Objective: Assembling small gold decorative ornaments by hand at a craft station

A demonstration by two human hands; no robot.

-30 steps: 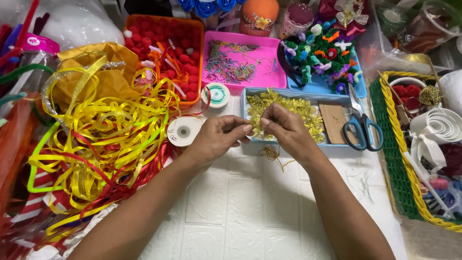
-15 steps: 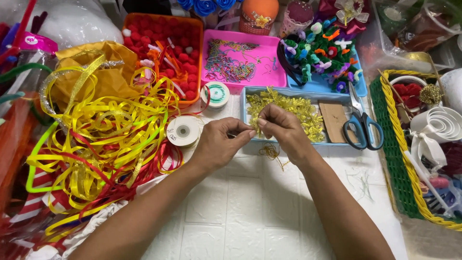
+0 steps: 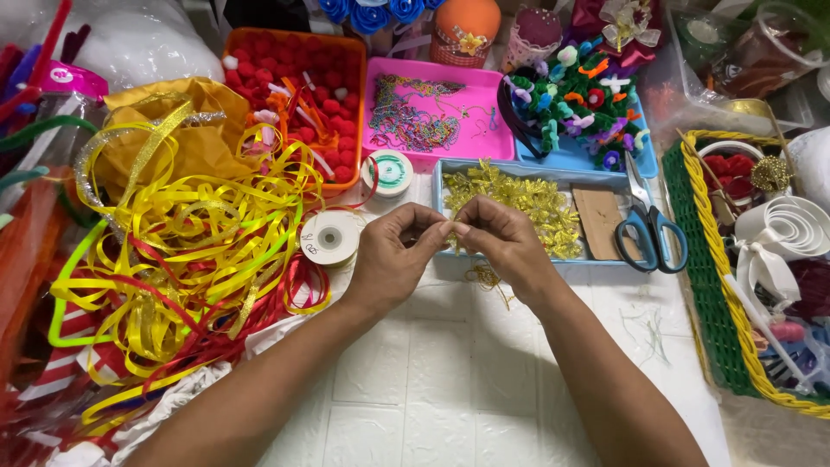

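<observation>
Both hands shifted slightly, left hand (image 3: 393,255), right hand (image 3: 506,242), fingertips pinching gold strand (image 3: 486,277) between

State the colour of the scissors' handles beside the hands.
Blue handles on the scissors, seen in the head view, lying right of the hands.

Clear plastic bags (image 3: 735,52) top right, contents unclear.

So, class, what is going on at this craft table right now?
A person's left hand and right hand meet fingertip to fingertip, pinching a small gold piece between them, too small to tell more. They work just above a blue tray of gold tinsel. Scissors lie to the right, ribbons to the left.
</observation>
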